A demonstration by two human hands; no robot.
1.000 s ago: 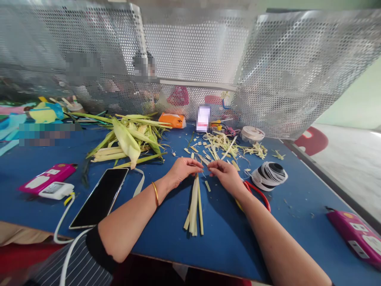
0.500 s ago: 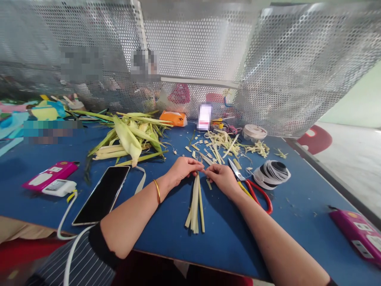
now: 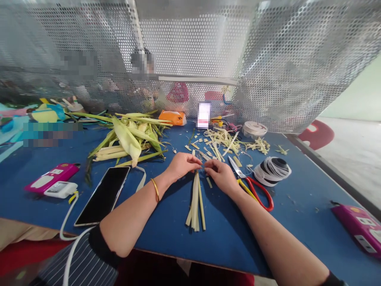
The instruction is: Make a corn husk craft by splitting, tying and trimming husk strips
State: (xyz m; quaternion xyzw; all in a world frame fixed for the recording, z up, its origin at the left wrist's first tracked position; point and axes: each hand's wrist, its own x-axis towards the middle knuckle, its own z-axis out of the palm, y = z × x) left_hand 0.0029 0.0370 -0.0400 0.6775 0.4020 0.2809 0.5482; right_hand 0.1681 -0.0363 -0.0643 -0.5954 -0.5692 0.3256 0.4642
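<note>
My left hand point(image 3: 186, 163) pinches the top of a bundle of pale corn husk strips point(image 3: 195, 202), whose cut ends fan out toward me on the table. Just to its right is my right hand point(image 3: 218, 172), its thumb and fingers drawn together at the tips. Whatever those fingertips hold is too small to make out. A narrow gap separates the two hands. Scissors point(image 3: 251, 184) with red and yellow handles lie beside my right wrist, blades slightly apart. Beyond them stands a spool of white and black cord point(image 3: 272, 171).
A heap of green corn husks point(image 3: 127, 137) lies at the back left, and husk scraps point(image 3: 223, 139) are strewn behind my hands. Left of my forearm are a phone point(image 3: 104, 194) and a magenta power bank point(image 3: 52, 178) with a white cable. A perforated metal screen point(image 3: 193, 43) bounds the table's back.
My right hand has drawn slightly away from my left, opening a small gap between the fingertips. The husk bundle stays in my left hand.
</note>
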